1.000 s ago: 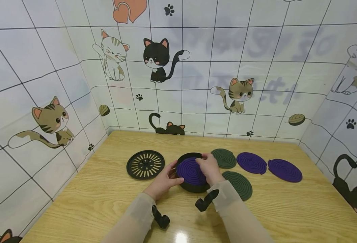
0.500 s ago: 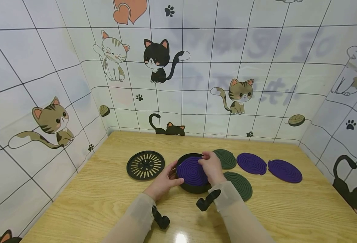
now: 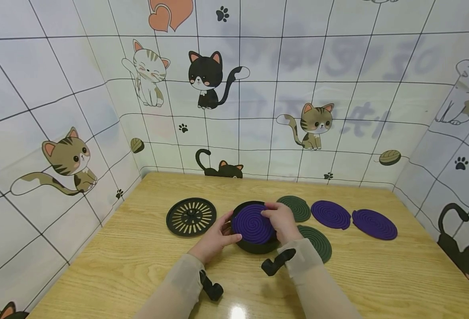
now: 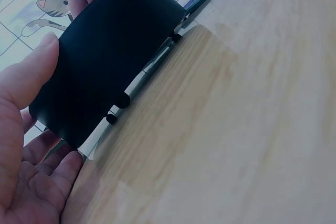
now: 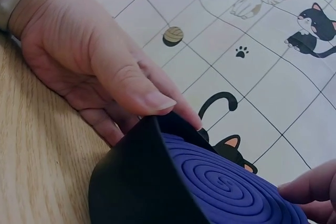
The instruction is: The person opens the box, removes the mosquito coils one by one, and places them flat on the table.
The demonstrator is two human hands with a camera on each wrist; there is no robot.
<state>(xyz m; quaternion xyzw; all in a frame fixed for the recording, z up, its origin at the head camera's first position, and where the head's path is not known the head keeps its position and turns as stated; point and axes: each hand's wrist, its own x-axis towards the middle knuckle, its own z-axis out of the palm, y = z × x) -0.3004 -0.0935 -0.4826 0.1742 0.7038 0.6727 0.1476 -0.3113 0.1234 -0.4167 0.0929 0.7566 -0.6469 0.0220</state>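
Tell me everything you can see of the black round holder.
The black holder is round and smooth-sided, perhaps matt plastic or metal, with small round feet underneath. It appears to stand on the table, open upward, a purple coiled mat in its mouth. The left hand grips its side and rim; whether the right hand touches it is unclear.

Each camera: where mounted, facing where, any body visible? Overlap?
Head: on head, facing forward, down at table; left hand, right hand, sleeves show.
Left wrist: on that wrist, facing side of black holder; left hand large, right hand beyond.
Right wrist: on that wrist, facing black holder and wall; left hand large, right hand at edge.
Head and right wrist share the purple mat.
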